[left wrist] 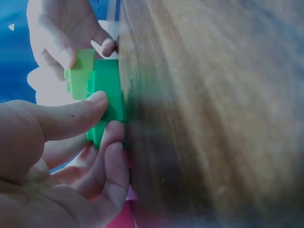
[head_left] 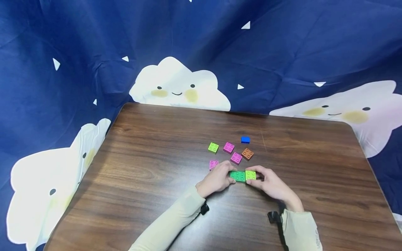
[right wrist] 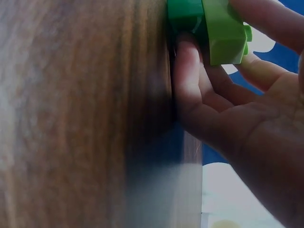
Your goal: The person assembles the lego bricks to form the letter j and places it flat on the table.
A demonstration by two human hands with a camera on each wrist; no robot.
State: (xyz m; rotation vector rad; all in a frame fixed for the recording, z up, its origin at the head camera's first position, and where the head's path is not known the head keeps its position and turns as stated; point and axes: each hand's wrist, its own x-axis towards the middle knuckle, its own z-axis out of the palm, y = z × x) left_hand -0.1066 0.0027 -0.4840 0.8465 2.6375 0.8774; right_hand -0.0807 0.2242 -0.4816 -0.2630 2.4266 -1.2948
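A green brick (head_left: 237,176) lies on the table, its left end pinched between the thumb and fingers of my left hand (head_left: 216,177). My right hand (head_left: 272,183) pinches a lime brick (head_left: 250,175) at the green brick's right end. In the left wrist view the lime brick (left wrist: 82,71) stands higher than the green brick (left wrist: 110,88) and touches it. The right wrist view has the lime brick (right wrist: 223,33) against the green brick (right wrist: 186,16), with a fingertip under them; whether their studs are joined cannot be told.
Beyond my hands on the wooden table (head_left: 150,146) lie another lime brick (head_left: 213,147), several pink bricks (head_left: 229,147), an orange-brown brick (head_left: 247,153) and a blue brick (head_left: 245,139). One pink brick (head_left: 213,164) is beside my left hand. A blue curtain (head_left: 251,62) hangs behind the table.
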